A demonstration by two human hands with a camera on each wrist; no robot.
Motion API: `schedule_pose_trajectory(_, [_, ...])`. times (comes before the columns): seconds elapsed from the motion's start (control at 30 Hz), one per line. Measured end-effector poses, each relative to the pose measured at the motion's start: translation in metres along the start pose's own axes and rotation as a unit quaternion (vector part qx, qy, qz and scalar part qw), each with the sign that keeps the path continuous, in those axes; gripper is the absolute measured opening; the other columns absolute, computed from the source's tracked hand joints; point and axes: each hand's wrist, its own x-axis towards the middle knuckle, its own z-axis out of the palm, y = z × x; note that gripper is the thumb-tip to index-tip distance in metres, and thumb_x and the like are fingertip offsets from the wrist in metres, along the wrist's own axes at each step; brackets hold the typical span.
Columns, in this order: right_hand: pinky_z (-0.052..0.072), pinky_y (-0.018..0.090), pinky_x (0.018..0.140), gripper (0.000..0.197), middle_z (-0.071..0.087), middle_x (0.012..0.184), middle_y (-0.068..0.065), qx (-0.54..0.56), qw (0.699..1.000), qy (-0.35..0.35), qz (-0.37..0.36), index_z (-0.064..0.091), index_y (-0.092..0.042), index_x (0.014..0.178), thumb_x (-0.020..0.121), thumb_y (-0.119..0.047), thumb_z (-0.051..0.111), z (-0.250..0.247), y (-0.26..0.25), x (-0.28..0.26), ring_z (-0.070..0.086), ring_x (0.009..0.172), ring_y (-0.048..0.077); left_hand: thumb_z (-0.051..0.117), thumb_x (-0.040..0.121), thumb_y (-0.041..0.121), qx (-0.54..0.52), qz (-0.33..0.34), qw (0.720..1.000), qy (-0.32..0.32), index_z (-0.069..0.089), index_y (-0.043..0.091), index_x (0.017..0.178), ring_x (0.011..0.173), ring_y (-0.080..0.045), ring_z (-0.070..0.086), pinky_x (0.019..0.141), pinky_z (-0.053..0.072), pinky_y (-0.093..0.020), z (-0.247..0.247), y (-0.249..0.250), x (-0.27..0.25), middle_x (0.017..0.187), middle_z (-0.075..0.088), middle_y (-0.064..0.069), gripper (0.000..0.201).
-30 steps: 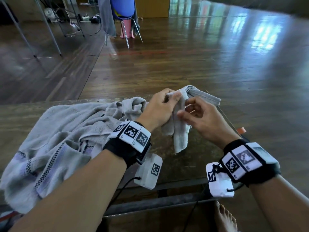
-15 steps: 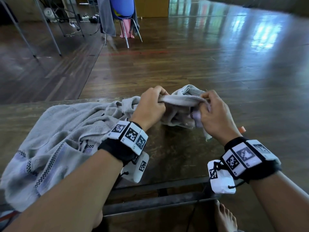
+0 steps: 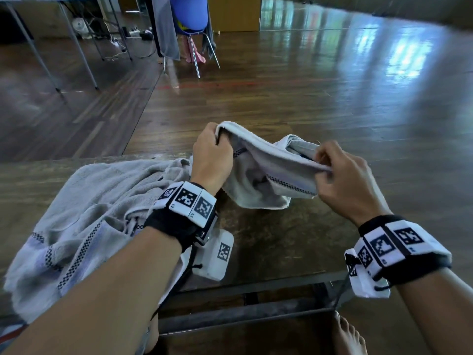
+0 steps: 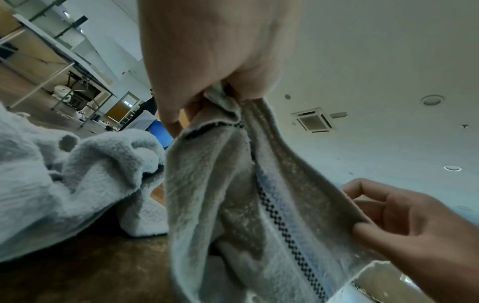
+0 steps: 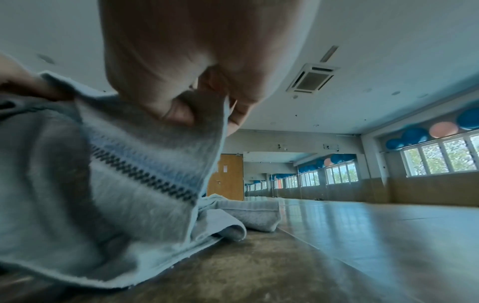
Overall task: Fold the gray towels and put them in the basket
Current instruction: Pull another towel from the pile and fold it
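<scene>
small towel (image 3: 258, 175) right of large towel (image 3: 84, 213); both on table (image 3: 268, 239)

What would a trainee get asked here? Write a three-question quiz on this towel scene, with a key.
1. True or false: both hands grip the small gray terry towel with the checkered stripe.
2. Which hand holds its edge higher in the head view: A left hand, B right hand?
3. Fill in: the large crumpled gray towel lies on the ____ wooden table.

Key: 1 true; 2 A; 3 dark.
</scene>
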Motion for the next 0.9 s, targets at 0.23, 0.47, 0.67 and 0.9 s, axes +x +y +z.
schedule_pose_trajectory(0.23, [0.048,0.020,0.067,0.013,0.066,0.088,-0.010,0.151,0.987,-0.001,0.047,0.059,-0.025,0.106,0.094,-0.027,0.062,-0.004,0.006,0.001,0.062,0.076,0.003,0.042,0.098,0.025,0.013,-0.010,1.000,-0.009,0.053,0.014,0.089,0.083,-0.019,0.057,0.079,0.047,-0.040,-0.003,-0.003,-0.003,0.083,0.059,0.003,0.018])
schedule_pose_trajectory(0.47, [0.049,0.026,0.077,0.055,0.058,0.105,-0.020,0.120,0.978,-0.156,0.063,0.049,-0.038,0.111,0.069,-0.070,0.066,0.041,-0.035,-0.019,0.058,0.093,0.002,0.052,0.094,0.015,0.008,0.066,0.985,-0.157,0.058,0.008,0.081,0.064,-0.012,0.051,0.067,0.049,-0.039,0.015,0.011,-0.026,0.069,0.058,0.001,0.015])
schedule_pose_trajectory(0.67, [0.037,0.034,0.065,0.011,0.053,0.076,0.001,-0.016,0.983,-0.125,0.132,0.049,-0.030,0.073,0.081,-0.022,0.047,0.028,-0.014,-0.005,0.050,0.073,0.032,0.055,0.092,0.017,0.017,0.086,0.994,-0.062,0.060,0.016,0.082,0.069,-0.009,0.054,0.064,0.043,-0.024,0.011,0.005,-0.019,0.072,0.059,0.009,0.011])
schedule_pose_trajectory(0.9, [0.041,0.033,0.064,0.012,0.062,0.076,-0.006,0.018,0.993,0.070,0.090,0.057,-0.023,0.097,0.100,-0.032,0.049,-0.002,0.009,0.012,0.057,0.071,0.019,0.046,0.095,0.011,0.014,0.071,0.996,-0.052,0.066,0.014,0.088,0.090,-0.028,0.064,0.073,0.047,-0.036,-0.003,-0.014,-0.007,0.089,0.068,-0.011,0.022])
